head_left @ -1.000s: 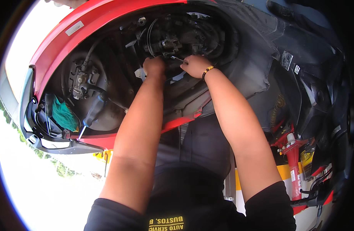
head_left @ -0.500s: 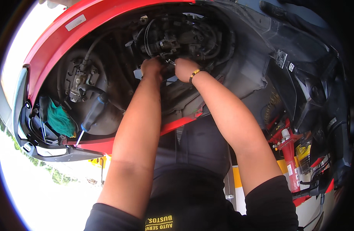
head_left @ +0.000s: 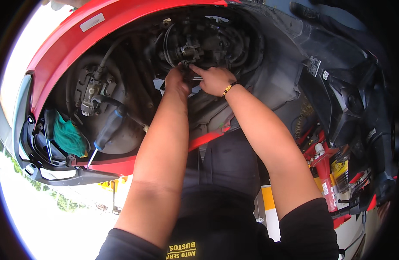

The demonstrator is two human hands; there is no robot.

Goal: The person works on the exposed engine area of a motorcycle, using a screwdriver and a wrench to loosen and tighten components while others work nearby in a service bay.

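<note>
Both my hands are in the dark engine bay of a red scooter, just below a metal throttle-like fitting (head_left: 191, 51) with hoses around it. My left hand (head_left: 178, 81) is curled at the near side of the fitting; its fingertips are partly hidden and I cannot make out what they hold. My right hand (head_left: 217, 81), with a beaded bracelet (head_left: 229, 88) at the wrist, has its index finger stretched toward the fitting. Its other fingers are bent by a slim shiny metal tool (head_left: 197, 78), which shows between the hands.
A blue-and-black-handled screwdriver (head_left: 109, 129) lies at the left on the red body rim (head_left: 115, 166). Beside it is a green cloth (head_left: 69, 135). A pump unit (head_left: 93, 92) with a hose sits on the dark tank. Black plastic panels (head_left: 334, 95) and a red jack-like stand (head_left: 323, 173) are at right.
My right index finger has straightened toward the fitting, where the hand was a fist around the metal tool. My left hand has shifted slightly right.
</note>
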